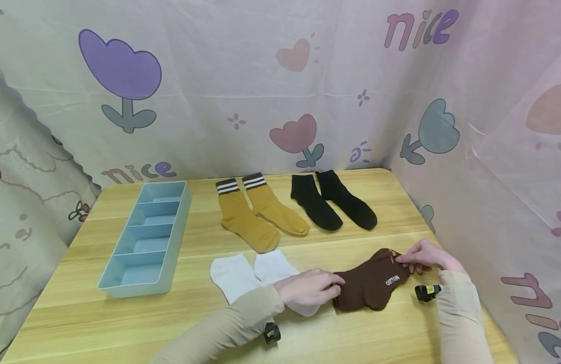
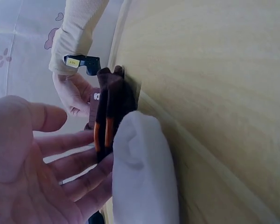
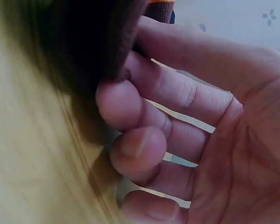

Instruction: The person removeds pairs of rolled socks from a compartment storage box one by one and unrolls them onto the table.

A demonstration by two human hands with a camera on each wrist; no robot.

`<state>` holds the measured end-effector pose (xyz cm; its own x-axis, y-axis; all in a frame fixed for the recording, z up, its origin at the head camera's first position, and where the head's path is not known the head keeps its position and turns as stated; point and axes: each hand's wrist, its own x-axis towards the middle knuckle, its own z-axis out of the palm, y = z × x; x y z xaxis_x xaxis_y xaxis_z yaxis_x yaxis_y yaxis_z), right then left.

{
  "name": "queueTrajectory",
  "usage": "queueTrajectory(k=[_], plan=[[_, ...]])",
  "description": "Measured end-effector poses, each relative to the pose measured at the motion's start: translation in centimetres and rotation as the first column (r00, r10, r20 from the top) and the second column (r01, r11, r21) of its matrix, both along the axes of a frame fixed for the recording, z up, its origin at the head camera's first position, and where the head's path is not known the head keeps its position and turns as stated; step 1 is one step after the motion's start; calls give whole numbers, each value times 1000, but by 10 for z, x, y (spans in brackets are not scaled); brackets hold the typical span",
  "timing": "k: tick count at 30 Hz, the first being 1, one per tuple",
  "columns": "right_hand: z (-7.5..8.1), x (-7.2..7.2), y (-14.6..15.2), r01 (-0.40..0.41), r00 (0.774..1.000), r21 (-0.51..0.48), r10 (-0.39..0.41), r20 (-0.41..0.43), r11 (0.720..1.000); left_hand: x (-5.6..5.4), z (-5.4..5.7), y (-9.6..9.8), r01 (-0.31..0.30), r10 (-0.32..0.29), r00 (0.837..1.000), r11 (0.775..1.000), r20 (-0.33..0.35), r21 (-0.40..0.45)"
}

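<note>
A pair of brown socks (image 1: 369, 283) with "COTTON" lettering and orange marks lies, one on the other, at the right front of the table. At their right end my right hand (image 1: 423, 255) pinches the fabric between thumb and fingers; the right wrist view shows the dark brown edge (image 3: 126, 46) in that grip. My left hand (image 1: 309, 287) reaches over the white socks (image 1: 234, 275) to the left end of the brown pair. In the left wrist view its fingers (image 2: 70, 163) are extended against the brown socks (image 2: 116, 100), with the thumb apart.
A light blue tray (image 1: 179, 240) with several compartments stands on the left of the wooden table (image 1: 71, 303). Mustard socks (image 1: 248, 217) with striped cuffs and black socks (image 1: 348, 202) lie at the back. A patterned curtain (image 1: 225, 60) hangs behind.
</note>
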<state>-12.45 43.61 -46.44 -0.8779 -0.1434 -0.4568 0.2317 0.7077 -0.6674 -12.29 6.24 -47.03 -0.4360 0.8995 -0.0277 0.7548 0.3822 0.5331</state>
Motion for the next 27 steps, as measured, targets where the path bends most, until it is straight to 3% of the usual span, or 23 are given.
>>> queueTrajectory(k=[7,10,13,16,20,22,27], plan=[[0,1,-2,-7,1000,-1,7,2,1000,-4,1,0,-155,155,988,988,-7,8],[0,1,-4,-25,1000,18,25,2,1000,-6,1,-1,-207,206,974,978,-93,4],[0,1,-9,-51,997,55,54,-50,997,-8,1,0,-244,236,951,970,-198,-18],[-1,-1,-17,-84,983,65,94,-160,994,-9,2,0,-270,246,929,961,-275,-52],[-1,-4,-27,-182,940,29,182,-289,983,-14,3,-2,-293,257,909,954,-327,-65],[-1,-5,-31,-232,927,1,221,-302,973,-18,4,-4,-294,262,901,955,-346,-43],[-3,-5,-35,-270,934,-63,246,-257,961,-27,3,-11,-288,281,900,957,-334,29]])
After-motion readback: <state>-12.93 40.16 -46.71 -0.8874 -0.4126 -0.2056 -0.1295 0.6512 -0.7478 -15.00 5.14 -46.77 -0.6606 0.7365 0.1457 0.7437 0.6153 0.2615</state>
